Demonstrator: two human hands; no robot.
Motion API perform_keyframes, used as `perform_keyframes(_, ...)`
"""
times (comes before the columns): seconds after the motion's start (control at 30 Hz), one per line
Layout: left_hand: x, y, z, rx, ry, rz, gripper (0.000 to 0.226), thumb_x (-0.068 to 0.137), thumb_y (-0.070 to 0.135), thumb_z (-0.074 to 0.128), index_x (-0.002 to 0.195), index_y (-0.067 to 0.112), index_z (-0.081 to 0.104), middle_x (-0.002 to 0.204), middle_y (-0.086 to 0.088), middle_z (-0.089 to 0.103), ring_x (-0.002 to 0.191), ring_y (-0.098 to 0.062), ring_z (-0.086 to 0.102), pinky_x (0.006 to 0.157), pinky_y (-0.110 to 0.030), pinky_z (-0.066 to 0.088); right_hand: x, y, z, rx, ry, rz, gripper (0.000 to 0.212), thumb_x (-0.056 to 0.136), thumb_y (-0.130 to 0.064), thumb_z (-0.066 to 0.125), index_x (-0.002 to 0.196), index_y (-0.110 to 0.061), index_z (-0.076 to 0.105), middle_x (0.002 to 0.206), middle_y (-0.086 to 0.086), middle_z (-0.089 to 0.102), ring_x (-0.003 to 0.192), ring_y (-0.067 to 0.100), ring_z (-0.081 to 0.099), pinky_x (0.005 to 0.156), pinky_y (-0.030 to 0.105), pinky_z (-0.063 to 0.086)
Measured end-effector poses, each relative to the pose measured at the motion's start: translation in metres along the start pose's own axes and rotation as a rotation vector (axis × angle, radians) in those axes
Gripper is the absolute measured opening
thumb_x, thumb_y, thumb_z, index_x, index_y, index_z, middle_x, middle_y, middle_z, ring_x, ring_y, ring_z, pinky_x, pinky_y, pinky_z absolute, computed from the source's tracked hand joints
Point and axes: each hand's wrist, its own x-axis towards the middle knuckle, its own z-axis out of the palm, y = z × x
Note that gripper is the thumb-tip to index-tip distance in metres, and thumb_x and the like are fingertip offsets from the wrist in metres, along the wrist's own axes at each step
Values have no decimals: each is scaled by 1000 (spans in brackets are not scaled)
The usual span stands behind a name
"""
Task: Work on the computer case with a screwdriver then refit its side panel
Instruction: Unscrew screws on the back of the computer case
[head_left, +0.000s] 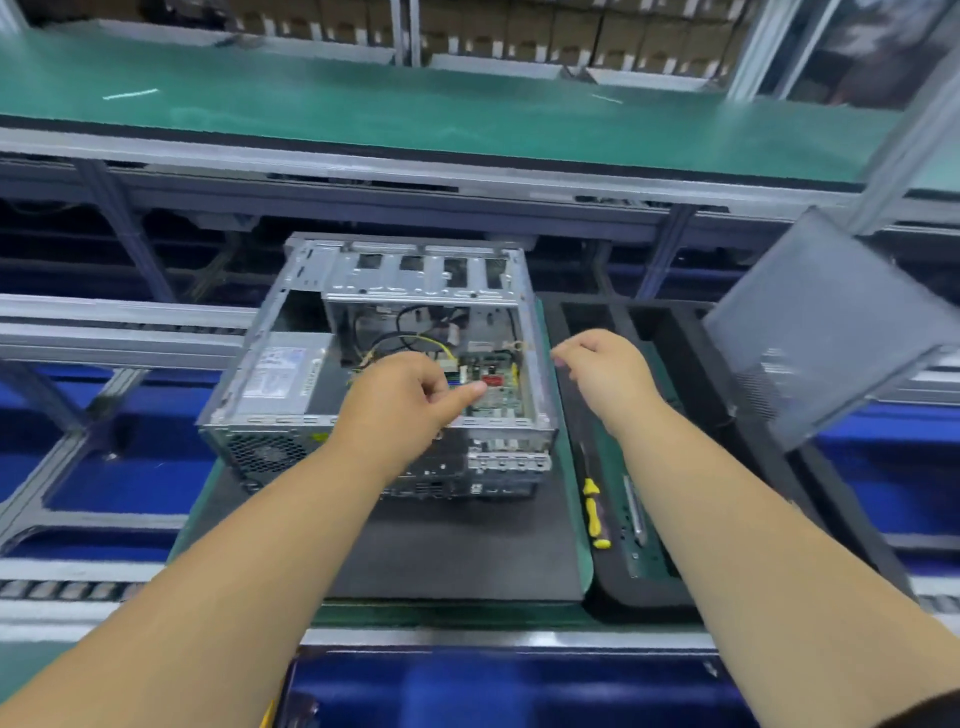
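Observation:
The open computer case (415, 280) lies on its side on a dark mat (467, 545), with its power supply at the left and its circuit board at the right. My left hand (400, 400) hovers over the case's near edge, fingers curled and thumb stretched toward the board, holding nothing I can see. Just right of the case's top corner, my right hand (602, 369) hangs with loosely curled fingers and is empty. A yellow-and-black screwdriver (592, 512) lies on the green strip right of the mat. The grey side panel (831, 322) leans tilted at the far right.
A black foam tray (649, 587) with long slots sits right of the mat and holds a thin metal tool (634, 512). Roller conveyor rails (104, 332) run along the left. A green bench top (415, 114) stretches across behind the case.

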Motion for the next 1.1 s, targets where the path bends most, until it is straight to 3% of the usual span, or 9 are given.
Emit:
perform_keyframes(0.13, -2, 22, 26, -41, -18, 7, 53, 87, 61, 48, 61, 16, 62, 71, 1, 59, 74, -17, 59, 70, -34, 49, -2, 51, -16, -78, -72, 114, 30, 90, -26, 55, 93, 2, 64, 74, 7, 54, 67, 20, 46, 63, 31, 39)
perform_keyframes(0.23, -6, 34, 44, -69, -45, 20, 31, 92, 50, 53, 73, 31, 67, 79, 11, 58, 77, -1, 56, 69, -26, 44, -6, 84, -22, -222, -165, 141, 29, 90, -19, 56, 95, 8, 63, 68, 8, 46, 62, 19, 39, 59, 28, 34)
perform_keyframes(0.37, -11, 49, 66, -67, -33, 84, 6, 88, 34, 65, 84, 34, 68, 84, 18, 59, 83, 1, 55, 74, -18, 40, -15, 108, -22, -335, -314, 207, 30, 89, -30, 69, 74, -6, 60, 63, 4, 50, 55, 21, 45, 59, 26, 41)
perform_keyframes(0.53, -16, 66, 88, -49, -35, 120, 9, 89, 25, 64, 92, 32, 69, 91, 20, 60, 90, -3, 56, 80, -22, 44, -25, 126, -13, -457, -442, 223, 43, 77, -42, 81, 97, -14, 54, 88, 3, 62, 80, 22, 59, 70, 31, 45)
perform_keyframes(0.6, -17, 70, 96, -36, -60, 133, 11, 89, 24, 64, 95, 32, 68, 93, 18, 60, 92, -3, 56, 80, -21, 43, -28, 130, -11, -494, -466, 188, 43, 75, -40, 83, 92, -15, 53, 86, 3, 60, 78, 21, 58, 69, 31, 45)
perform_keyframes(0.83, -20, 81, 111, -28, -79, 226, 16, 90, 19, 63, 104, 25, 69, 97, 16, 60, 97, -5, 53, 94, -29, 43, -25, 135, -15, -406, -441, 221, 20, 79, -21, 67, 81, -16, 48, 78, 6, 59, 64, 22, 53, 63, 29, 44)
perform_keyframes(0.93, -18, 87, 123, -28, -122, 305, 17, 90, 19, 63, 105, 24, 68, 100, 12, 63, 102, -10, 54, 96, -31, 42, -20, 138, -29, -306, -353, 244, 18, 86, -30, 64, 87, -17, 52, 82, 4, 71, 70, 23, 70, 70, 36, 58)
perform_keyframes(1.03, -14, 93, 140, -8, -212, 383, 19, 90, 21, 62, 108, 23, 68, 106, 11, 63, 107, -12, 53, 99, -30, 40, -19, 147, -45, -227, -254, 235, 20, 88, -37, 63, 95, -21, 53, 86, 0, 68, 71, 19, 73, 77, 42, 58)
perform_keyframes(1.1, -12, 94, 155, 0, -264, 418, 19, 90, 22, 62, 109, 23, 66, 108, 11, 63, 109, -13, 53, 101, -32, 40, -18, 153, -54, -234, -189, 211, 21, 86, -39, 65, 95, -22, 56, 85, -1, 65, 73, 18, 68, 69, 36, 54)
